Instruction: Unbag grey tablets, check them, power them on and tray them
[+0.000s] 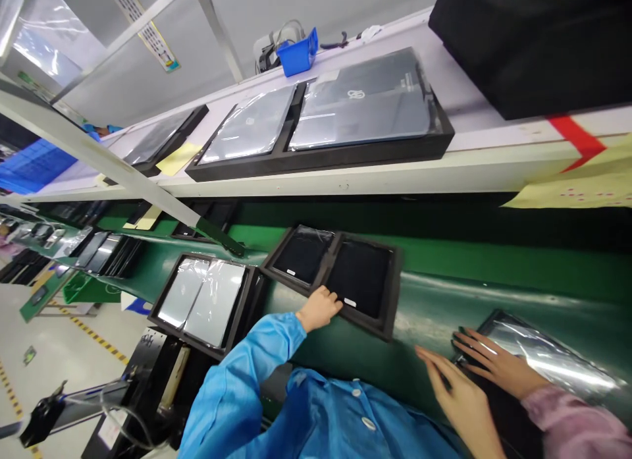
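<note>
My left hand (320, 307), in a blue sleeve, has its fingers curled over the near edge of a black two-pocket tray (390, 294) lying on the green conveyor belt (444, 301). Each pocket holds a dark flat device with a small white label; the left pocket (302, 253) has clear film over it. My right hand is out of view.
Two hands in a pink sleeve (474, 373), a co-worker's, rest flat on a film-wrapped tray (548, 353) at the right. Another tray with silver devices (202, 299) lies to the left. The white shelf (469, 162) above carries black trays of bagged laptops (320, 123) and a blue bin (297, 53).
</note>
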`<state>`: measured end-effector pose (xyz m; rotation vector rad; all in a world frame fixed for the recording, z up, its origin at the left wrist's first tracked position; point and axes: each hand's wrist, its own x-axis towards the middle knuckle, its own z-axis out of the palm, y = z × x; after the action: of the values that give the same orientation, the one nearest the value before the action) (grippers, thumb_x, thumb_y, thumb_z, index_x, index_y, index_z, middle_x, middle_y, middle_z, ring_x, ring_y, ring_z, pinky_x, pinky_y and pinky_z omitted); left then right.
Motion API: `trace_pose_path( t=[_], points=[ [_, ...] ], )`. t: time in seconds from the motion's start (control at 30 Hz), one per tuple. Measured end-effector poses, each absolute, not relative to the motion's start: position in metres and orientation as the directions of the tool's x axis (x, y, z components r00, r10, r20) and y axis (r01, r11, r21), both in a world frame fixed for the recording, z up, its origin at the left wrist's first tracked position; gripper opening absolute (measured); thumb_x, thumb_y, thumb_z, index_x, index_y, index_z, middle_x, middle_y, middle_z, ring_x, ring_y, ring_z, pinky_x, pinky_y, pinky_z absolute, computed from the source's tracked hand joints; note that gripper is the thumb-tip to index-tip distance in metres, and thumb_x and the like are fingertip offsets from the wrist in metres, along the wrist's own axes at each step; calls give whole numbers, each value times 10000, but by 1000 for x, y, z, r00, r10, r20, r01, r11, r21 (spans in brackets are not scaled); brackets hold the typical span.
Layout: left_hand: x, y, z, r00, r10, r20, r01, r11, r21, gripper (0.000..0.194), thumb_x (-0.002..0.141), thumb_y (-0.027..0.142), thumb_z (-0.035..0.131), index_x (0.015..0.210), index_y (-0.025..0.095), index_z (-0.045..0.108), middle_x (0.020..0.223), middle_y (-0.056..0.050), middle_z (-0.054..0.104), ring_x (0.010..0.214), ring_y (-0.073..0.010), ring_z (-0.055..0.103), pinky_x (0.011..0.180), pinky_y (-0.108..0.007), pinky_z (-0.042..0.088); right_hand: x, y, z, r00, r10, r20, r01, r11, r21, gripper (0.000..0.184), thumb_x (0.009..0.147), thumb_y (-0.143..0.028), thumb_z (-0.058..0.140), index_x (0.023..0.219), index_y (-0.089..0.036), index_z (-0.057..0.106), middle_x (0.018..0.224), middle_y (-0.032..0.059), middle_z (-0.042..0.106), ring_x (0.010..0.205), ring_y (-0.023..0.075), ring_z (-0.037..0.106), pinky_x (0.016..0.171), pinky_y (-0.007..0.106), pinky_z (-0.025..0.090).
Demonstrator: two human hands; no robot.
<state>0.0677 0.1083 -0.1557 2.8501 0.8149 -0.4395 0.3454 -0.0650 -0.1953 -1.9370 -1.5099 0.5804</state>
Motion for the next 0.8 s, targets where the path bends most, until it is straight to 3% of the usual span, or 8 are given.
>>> trace_pose_path(
  t=[0.13, 0.23, 0.3, 0.4, 0.47, 0.53, 0.63, 0.8],
  points=[
    [100, 29, -177, 887, 346, -305, 414, -890, 193, 153, 882, 182, 640, 1001, 97, 685, 924, -113, 718, 876, -216, 687, 867, -346, 494, 286, -32, -210, 161, 986, 32, 719, -95, -688, 518, 1002, -426, 338, 1350, -172, 625, 1483, 157, 585, 1405, 308, 519, 1189, 486, 399],
    [132, -15, -196, 888, 347, -303, 429, -863, 267, 128, 880, 241, 672, 929, 126, 703, 857, -66, 727, 768, -174, 686, 810, -304, 521, 269, -9, -227, 239, 971, -18, 765, -200, -612, 620, 997, -450, 410, 1472, -57, 472, 1587, 335, 358, 1504, 498, 270, 1124, 762, 275],
    [142, -25, -207, 834, 456, -309, 536, -802, 263, 129, 926, 255, 625, 909, 155, 706, 835, -44, 722, 747, -164, 686, 778, -294, 539, 266, -1, -235, 280, 959, -46, 782, -256, -568, 642, 990, -445, 474, 1497, -53, 429, 1582, 381, 317, 1499, 559, 201, 1059, 827, 247],
    [134, -10, -219, 614, 737, -283, 787, -598, 150, 285, 1002, 287, 495, 1159, 144, 685, 1124, -153, 717, 1046, -278, 692, 923, -461, 557, 264, -2, -238, 283, 957, -67, 798, -274, -537, 629, 969, -401, 564, 1514, -123, 416, 1589, 345, 340, 1503, 538, 205, 1050, 775, 301],
    [121, 10, -226, 421, 875, -240, 906, -418, 66, 509, 981, 371, 527, 1409, 95, 555, 1423, -287, 554, 1331, -449, 530, 1013, -685, 466, 263, -5, -236, 278, 958, -71, 805, -272, -527, 634, 945, -358, 607, 1517, -165, 414, 1599, 311, 349, 1508, 519, 211, 1046, 749, 329],
    [112, 26, -233, 268, 938, -222, 963, -270, 20, 774, 908, 460, 628, 1554, 98, 404, 1586, -332, 360, 1464, -571, 307, 1015, -818, 369, 263, -6, -232, 274, 959, -75, 810, -272, -520, 655, 913, -320, 641, 1514, -180, 421, 1598, 300, 359, 1501, 525, 227, 1041, 749, 334],
    [115, 38, -241, 162, 955, -247, 986, -163, 16, 964, 818, 455, 725, 1629, 204, 267, 1678, -276, 229, 1507, -608, 148, 993, -867, 332, 262, -5, -226, 263, 961, -86, 810, -268, -522, 671, 886, -283, 641, 1513, -168, 432, 1594, 303, 365, 1482, 547, 257, 1026, 753, 351],
    [129, 37, -221, 190, 946, -263, 980, -169, 101, 1017, 767, 256, 782, 1634, 261, 250, 1700, -235, 205, 1492, -612, 201, 997, -817, 406, 257, 0, -211, 269, 955, -123, 773, -290, -564, 809, 788, -201, 660, 1549, -151, 388, 1653, 292, 247, 1492, 580, 172, 1022, 762, 360]
  ],
)
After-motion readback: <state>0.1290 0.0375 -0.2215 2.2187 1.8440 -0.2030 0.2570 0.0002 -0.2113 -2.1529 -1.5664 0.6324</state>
